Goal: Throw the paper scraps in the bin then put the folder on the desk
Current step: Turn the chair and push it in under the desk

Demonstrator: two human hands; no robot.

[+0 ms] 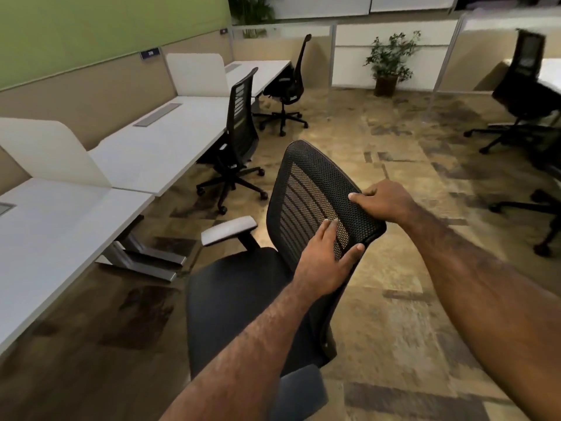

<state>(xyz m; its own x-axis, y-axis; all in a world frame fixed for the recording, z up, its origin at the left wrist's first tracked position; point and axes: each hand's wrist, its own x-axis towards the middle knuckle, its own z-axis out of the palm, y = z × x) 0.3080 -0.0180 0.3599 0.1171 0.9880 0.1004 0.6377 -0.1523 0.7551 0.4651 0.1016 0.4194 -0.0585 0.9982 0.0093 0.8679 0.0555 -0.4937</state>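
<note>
Head view, looking down into an open-plan office: both bare hands grip the mesh backrest of a black office chair [321, 208] in the near centre. The left hand [326, 262] curls around the near edge of the backrest, fingers spread on the mesh and thumb hooked over the rim. The right hand [384, 200] closes over the top right edge, fingers wrapped behind it. Neither hand holds paper or a folder. A long white desk [60, 238] runs along the left, from near to far, split by low white dividers [54, 153]; its visible surface shows no folder. No paper scraps, no folder and no bin appear anywhere, so where they lie cannot be told. Judging from this, neither part of the task looks done; the chair seems to be handled first. The only container in sight is a plant pot [385, 85] far off, holding a leafy plant.
</note>
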